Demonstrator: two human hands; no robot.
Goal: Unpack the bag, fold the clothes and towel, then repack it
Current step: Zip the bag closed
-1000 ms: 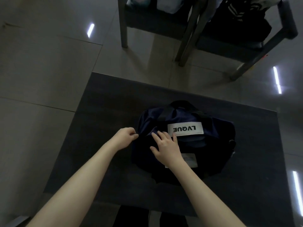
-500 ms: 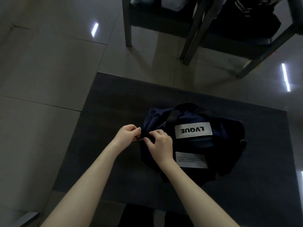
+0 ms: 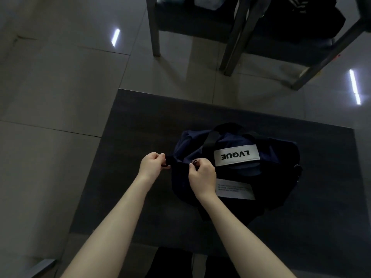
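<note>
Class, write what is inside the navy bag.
The bag looks closed, so its contents are covered. Only its outside shows, left hand and right hand pinching one end.

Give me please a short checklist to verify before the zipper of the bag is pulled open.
1. Bag rests on the table: ok.
2. Left hand pinches the end tab to brace the bag: ok.
3. Right hand pinches the zipper pull: ok.
4. Handle strap is clear of the zipper line: cannot tell, too dark.
5. Bare table beside the bag for the clothes: ok.
</note>
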